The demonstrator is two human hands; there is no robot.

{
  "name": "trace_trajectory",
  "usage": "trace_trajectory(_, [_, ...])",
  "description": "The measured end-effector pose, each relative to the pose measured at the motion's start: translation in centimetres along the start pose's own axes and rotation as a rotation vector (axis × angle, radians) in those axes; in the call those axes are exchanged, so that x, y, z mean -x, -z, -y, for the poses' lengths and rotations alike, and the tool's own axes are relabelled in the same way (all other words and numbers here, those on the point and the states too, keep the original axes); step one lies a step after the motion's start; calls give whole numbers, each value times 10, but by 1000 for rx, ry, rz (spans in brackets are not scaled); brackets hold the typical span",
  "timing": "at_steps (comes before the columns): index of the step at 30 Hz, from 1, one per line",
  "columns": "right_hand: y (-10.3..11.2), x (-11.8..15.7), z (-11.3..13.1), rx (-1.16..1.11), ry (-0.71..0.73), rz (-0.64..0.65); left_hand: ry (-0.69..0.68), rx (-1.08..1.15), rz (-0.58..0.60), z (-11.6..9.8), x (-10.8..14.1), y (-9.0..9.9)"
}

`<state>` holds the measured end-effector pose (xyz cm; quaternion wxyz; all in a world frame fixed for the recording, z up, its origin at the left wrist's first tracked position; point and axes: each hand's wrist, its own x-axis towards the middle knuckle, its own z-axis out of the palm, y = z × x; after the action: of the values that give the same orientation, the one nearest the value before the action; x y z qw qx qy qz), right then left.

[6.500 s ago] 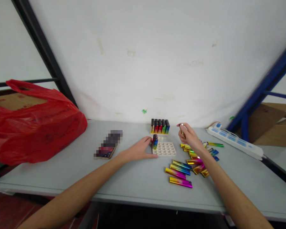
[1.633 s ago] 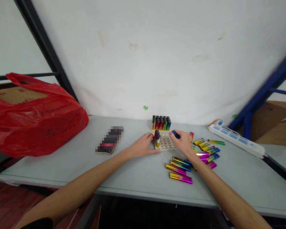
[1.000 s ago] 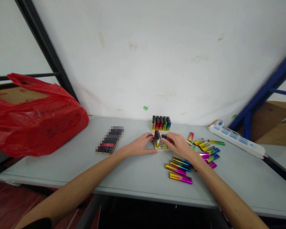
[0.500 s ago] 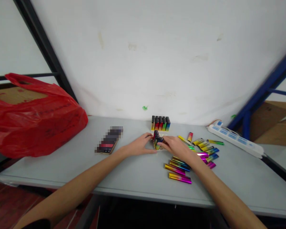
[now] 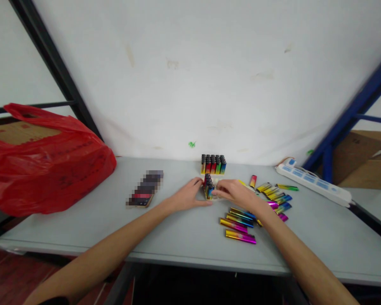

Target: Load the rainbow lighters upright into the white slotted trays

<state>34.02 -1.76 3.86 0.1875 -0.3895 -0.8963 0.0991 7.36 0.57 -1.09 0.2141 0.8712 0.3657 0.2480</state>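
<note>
A small pale tray [image 5: 216,197] stands near the middle of the table, with a partial set of upright lighters [image 5: 208,182] at its left end. My left hand [image 5: 189,195] curves around that end, fingers behind and thumb along the front, holding the tray. A blue and yellow lighter [image 5: 211,193] stands upright at the near right of the set. Curled in beside it, my right hand [image 5: 233,190] has its thumb tip at this lighter's right side. Whether anything is pinched in its fingers is hidden.
Behind the tray stands a full block of lighters [image 5: 213,165]. Loose metallic lighters [image 5: 238,225] lie to the right, some under my right forearm. A white power strip [image 5: 314,180] is at the far right, a phone [image 5: 144,190] at left, a red bag [image 5: 51,165] beyond it.
The blue lighter was tilted in my right fingers and now stands upright against the others. My right hand has drawn slightly to the right. My left hand stays at the tray.
</note>
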Motion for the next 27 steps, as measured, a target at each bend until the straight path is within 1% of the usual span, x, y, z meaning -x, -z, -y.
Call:
trace_trajectory(3, [17,10,-28,14,-52,-108,32,-22,-10,-1,0,-4])
trace_trajectory(5, [31,20,-47,68,-114,-144,36,-22,0,0,-1,-4])
trace_trajectory(8, [47,34,-70,162,-239,-135,16,-12,23,2,-1,0])
trace_trajectory(10, [53,40,-80,192,-315,-109,-1,-9,51,4,-2,5])
trace_trajectory(13, [51,41,-88,205,-385,-46,-46,3,122,7,-2,17])
trace_trajectory(16, [40,36,-90,267,-403,49,-81,9,185,9,-3,27])
trace_trajectory(19, [27,33,-91,286,-398,100,-85,6,195,9,-2,30])
trace_trajectory(21, [21,32,-91,259,-390,73,-74,8,175,7,-2,29])
trace_trajectory(24, [17,31,-87,189,-373,-46,-42,17,140,3,0,24])
trace_trajectory(27, [19,28,-79,53,-345,-158,-20,21,120,1,1,21])
